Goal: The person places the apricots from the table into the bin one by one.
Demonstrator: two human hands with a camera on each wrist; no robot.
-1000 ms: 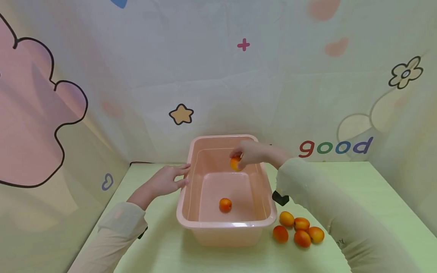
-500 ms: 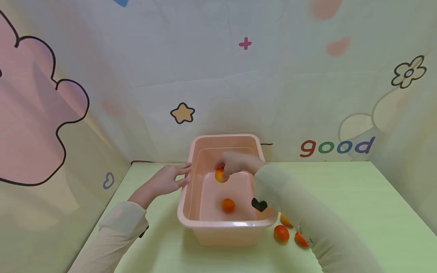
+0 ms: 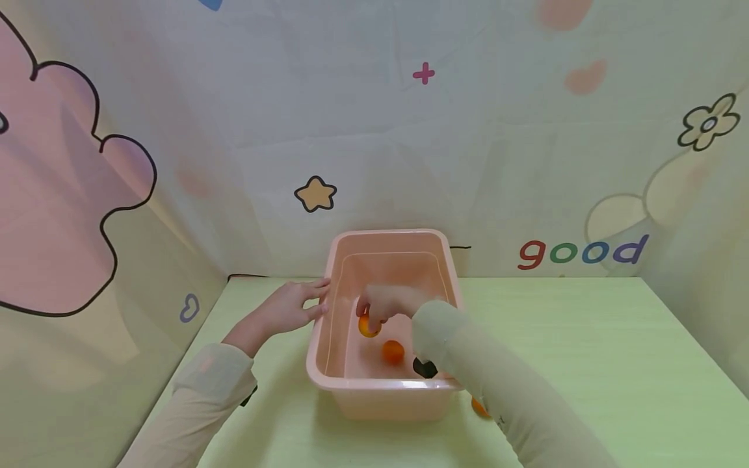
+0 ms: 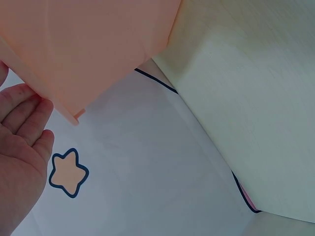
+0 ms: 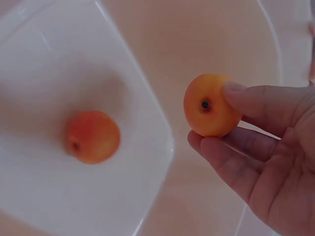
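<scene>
My right hand (image 3: 383,300) pinches an orange-yellow apricot (image 5: 209,105) between thumb and fingers, down inside the pink plastic basin (image 3: 398,383). In the right wrist view, the dark stem end of this fruit faces the camera. A second, redder apricot (image 3: 393,352) lies on the basin's floor, close by the held one. My left hand (image 3: 290,307) touches the basin's left rim with extended fingers; in the left wrist view its fingertips (image 4: 45,105) meet the rim's edge.
Another apricot (image 3: 480,407) shows on the pale green table (image 3: 562,338) right of the basin, partly covered by the right sleeve (image 3: 497,377). A printed cloth (image 3: 374,130) hangs behind the table and at both sides.
My right hand has carried its apricot left and down into the basin. The right sleeve now hides most of the apricots on the table. My left hand stays at the rim.
</scene>
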